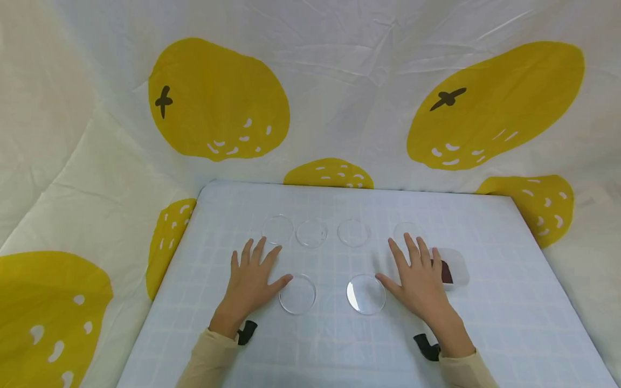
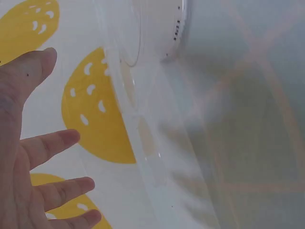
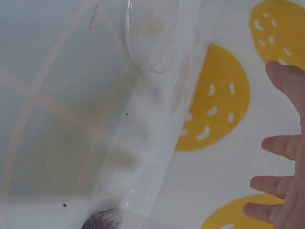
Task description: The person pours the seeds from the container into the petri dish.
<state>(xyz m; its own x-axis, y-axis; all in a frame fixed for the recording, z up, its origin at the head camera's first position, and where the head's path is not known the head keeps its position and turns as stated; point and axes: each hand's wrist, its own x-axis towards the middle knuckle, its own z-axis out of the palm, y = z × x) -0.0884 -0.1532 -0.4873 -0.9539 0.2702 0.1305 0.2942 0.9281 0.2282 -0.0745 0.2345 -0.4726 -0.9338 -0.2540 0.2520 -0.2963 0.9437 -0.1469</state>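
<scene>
My left hand [image 1: 249, 283] is spread over the left side of the table, holding nothing, its thumb tip overlapping the rim of a clear round dish [image 1: 299, 295]. Likewise spread and holding nothing, my right hand [image 1: 421, 285] has its thumb beside a second clear dish [image 1: 366, 295] that catches a bright reflection. Several more clear dishes, among them one in the middle [image 1: 353, 233], form a row farther back, near the fingertips. Dark specks [image 2: 177, 26] show at a dish in the left wrist view. Partly behind the right fingers stands a translucent plastic container [image 1: 461, 267] with dark red contents [image 1: 446, 272].
A pale checked cloth covers the table [image 1: 330, 350]. White fabric with yellow fruit prints [image 1: 218, 102] hangs behind it and along the sides. Black straps or mounts [image 1: 427, 347] sit at both wrists. Tiny dark specks [image 3: 65, 205] lie on the cloth near the container.
</scene>
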